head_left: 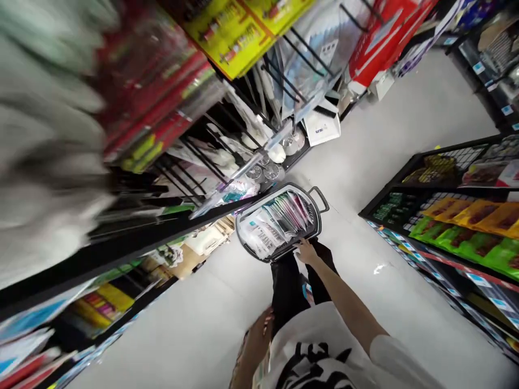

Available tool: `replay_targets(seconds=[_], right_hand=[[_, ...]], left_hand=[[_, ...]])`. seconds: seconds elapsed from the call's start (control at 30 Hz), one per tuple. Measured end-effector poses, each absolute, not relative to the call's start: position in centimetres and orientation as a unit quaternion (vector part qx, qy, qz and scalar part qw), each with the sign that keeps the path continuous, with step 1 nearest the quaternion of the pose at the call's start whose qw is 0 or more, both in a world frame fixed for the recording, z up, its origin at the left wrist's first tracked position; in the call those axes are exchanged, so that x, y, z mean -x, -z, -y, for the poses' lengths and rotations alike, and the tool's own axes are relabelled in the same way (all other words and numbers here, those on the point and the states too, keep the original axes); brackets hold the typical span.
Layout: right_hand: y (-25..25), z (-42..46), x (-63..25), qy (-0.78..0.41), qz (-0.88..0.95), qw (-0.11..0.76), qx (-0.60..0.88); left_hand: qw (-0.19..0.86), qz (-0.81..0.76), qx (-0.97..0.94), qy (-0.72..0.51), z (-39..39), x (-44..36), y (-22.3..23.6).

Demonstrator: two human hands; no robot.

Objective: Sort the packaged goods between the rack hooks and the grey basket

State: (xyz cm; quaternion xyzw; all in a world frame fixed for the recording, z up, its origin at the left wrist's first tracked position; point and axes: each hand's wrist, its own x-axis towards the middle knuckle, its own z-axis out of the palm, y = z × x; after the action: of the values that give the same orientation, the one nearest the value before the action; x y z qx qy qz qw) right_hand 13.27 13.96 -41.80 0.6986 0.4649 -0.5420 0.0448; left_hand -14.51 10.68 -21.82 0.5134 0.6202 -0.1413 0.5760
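Observation:
A grey shopping basket [238, 237] with a dark rim is in front of my legs, tilted in the view. Inside it, several flat packets [286, 213] stand in a row, beside white printed packs [259, 233]. My right hand [306, 252] is at the near rim, its fingers curled on the basket's edge. A loop handle [324, 199] sticks out from the basket's far end. My left hand [263, 327] hangs low beside my thigh, fingers bent. Pale, patterned edges of something show on both sides of that forearm; what it is stays mostly hidden.
A black rack [162, 246] with hanging goods runs close along the left, its hooks jutting out. A white dustpan [322, 128] hangs past the basket. Shelves with orange and green packs [466, 232] stand on the right. Pale floor [357, 259] lies between.

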Motion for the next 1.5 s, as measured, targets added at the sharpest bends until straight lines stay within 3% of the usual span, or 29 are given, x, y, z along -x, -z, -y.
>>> replay_targets(seconds=[0.1,0.33,0.6,0.73,0.9,1.03,1.17,1.23,1.33,1.43,1.5], right_hand=[[45.4,-15.4,-10.7,0.55,-0.488,0.037,-0.677],[52.4,-18.2,-6.8,0.555,-0.495,0.071,-0.665],[52.9,-18.9,-8.6,0.553,-0.44,0.019,-0.708],[47.0,-18.1,-8.7,0.56,-0.482,-0.033,-0.673],[34.3,-13.6,-3.8,0.562,-0.567,-0.128,-0.588],[26.0,-10.3,-1.4,0.533,-0.65,-0.176,-0.512],[19.9,-10.6,-4.6,0.534,-0.693,-0.204,-0.439],[17.2,-11.4,-7.8,0.535,-0.659,-0.256,-0.462],[14.0,-12.4,-13.2,0.46,-0.544,-0.344,-0.612],[12.2,-12.8,-18.0,0.379,-0.437,-0.363,-0.731],[11.3,-12.7,-20.4,0.426,-0.412,-0.368,-0.717]], left_hand=[[0.58,-0.671,-0.454,0.086,-10.4,16.6,24.3],[0.601,-0.68,-0.393,0.15,-10.2,17.3,27.6],[0.648,-0.63,-0.392,0.171,-12.1,14.5,29.3],[0.649,-0.673,-0.338,0.105,-13.0,13.4,29.3],[0.651,-0.739,-0.159,-0.069,-15.1,11.5,27.7],[0.628,-0.76,-0.143,-0.089,-16.7,10.3,24.3],[0.618,-0.75,-0.188,-0.143,-17.0,8.8,19.0],[0.627,-0.727,-0.218,-0.176,-16.8,7.5,16.1],[0.64,-0.686,-0.275,-0.209,-16.9,5.3,12.2],[0.654,-0.635,-0.329,-0.247,-17.6,3.1,9.5],[0.671,-0.59,-0.366,-0.259,-18.5,1.7,8.0]])
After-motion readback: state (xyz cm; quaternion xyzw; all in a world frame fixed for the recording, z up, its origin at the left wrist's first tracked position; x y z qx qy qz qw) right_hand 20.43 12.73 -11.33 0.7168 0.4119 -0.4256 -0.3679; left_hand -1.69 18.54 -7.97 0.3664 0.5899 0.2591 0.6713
